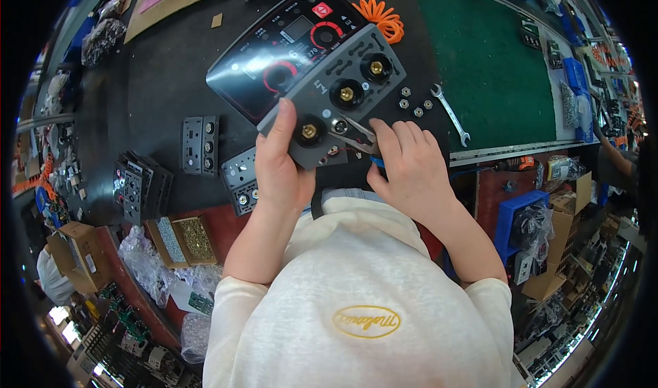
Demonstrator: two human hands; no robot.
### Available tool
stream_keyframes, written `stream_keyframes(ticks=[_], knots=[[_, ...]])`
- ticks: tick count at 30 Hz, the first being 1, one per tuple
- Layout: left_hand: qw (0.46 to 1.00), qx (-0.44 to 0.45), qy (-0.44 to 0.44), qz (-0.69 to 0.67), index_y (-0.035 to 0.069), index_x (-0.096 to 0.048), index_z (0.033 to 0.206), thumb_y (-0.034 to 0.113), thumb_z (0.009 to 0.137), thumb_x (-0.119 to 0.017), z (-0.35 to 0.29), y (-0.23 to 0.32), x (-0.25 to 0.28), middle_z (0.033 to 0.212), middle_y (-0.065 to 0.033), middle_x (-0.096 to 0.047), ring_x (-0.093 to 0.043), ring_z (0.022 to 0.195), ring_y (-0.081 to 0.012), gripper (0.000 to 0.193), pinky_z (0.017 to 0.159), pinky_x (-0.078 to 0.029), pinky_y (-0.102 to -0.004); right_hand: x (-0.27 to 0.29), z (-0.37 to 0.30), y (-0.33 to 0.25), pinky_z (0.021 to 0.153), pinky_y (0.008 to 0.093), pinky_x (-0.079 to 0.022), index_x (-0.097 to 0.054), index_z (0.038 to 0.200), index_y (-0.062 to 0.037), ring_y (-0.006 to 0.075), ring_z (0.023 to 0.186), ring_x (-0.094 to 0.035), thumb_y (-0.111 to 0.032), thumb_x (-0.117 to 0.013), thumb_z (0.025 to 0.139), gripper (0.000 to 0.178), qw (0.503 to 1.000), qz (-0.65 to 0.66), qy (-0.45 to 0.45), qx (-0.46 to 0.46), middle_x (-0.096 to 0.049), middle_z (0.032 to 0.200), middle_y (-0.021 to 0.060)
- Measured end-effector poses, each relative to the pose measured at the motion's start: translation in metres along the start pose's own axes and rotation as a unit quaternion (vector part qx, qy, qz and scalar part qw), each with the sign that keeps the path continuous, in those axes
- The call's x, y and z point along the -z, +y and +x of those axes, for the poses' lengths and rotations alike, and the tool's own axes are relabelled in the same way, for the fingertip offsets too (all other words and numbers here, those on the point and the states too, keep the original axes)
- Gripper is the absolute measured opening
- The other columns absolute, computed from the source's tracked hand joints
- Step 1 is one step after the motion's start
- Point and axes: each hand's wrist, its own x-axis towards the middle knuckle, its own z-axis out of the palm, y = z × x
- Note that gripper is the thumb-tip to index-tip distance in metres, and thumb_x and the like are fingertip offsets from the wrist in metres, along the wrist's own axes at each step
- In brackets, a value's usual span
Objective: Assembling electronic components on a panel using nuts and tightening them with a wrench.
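the boxy unit (308, 69) you hold carries most of the print. on its glossy black panel (284, 49) you have a line of bold white letters and digits running between two dials, the upper dial (327, 37) and the lower dial (279, 77), each ringed by a red arc. toward the panel's top corner sits a red square sign (322, 9) with a white diamond-like mark, small white symbols beside it; the finer white print is too small to read. the grey plate (322, 102) bears small white marks near its brass terminals. your white shirt (356, 264) shows yellow script inside a yellow oval (367, 321).
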Motion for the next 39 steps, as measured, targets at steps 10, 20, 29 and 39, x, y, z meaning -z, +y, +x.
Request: stream_keyframes(ticks=[10,20,29,39], knots=[[0.999,0.003,0.033,-0.026,0.007,-0.055,0.115,0.030,0.095,-0.051,0.000,-0.007,-0.002,0.110,-0.0053,-0.063,-0.060,0.101,-0.0177,0.031,0.088,-0.047,-0.0341,0.004,0.005,-0.002,0.069,0.0358,-0.042,-0.048,0.093,-0.0011,0.0263,0.082,-0.054,-0.010,-0.067,0.065,0.035,0.998,-0.025,-0.033,-0.037,-0.052,0.085,0.0115],[0.999,-0.012,0.022,-0.048,0.003,-0.053,0.116,0.028,0.096,-0.049,-0.005,-0.007,-0.005,0.108,-0.0082,-0.063,-0.062,0.096,-0.0171,0.033,0.080,-0.052,-0.0313,-0.002,0.007,0.000,0.064,0.0369,-0.047,-0.045,0.085,0.0003,0.0278,0.071,-0.058,-0.007,-0.064,0.064,0.030,0.996,-0.008,-0.082,-0.031,-0.054,0.074,0.0124],[0.999,-0.029,0.015,-0.027,0.002,-0.053,0.117,0.035,0.097,-0.046,-0.003,-0.005,-0.002,0.110,-0.0086,-0.061,-0.061,0.100,-0.0177,0.039,0.085,-0.049,-0.0325,-0.015,0.007,-0.011,0.054,0.0336,-0.050,-0.049,0.079,0.0009,0.0258,0.061,-0.061,-0.009,-0.066,0.063,0.026,0.999,0.018,-0.023,-0.031,-0.058,0.065,0.0126],[0.996,-0.065,0.021,-0.052,0.002,-0.053,0.116,0.038,0.097,-0.045,0.001,-0.005,-0.008,0.108,-0.0090,-0.062,-0.061,0.098,-0.0185,0.042,0.083,-0.050,-0.0331,-0.019,0.011,-0.030,0.057,0.0378,-0.052,-0.047,0.083,0.0033,0.0304,0.062,-0.062,-0.011,-0.065,0.068,0.027,0.987,0.111,-0.029,-0.115,-0.059,0.067,0.0173]])
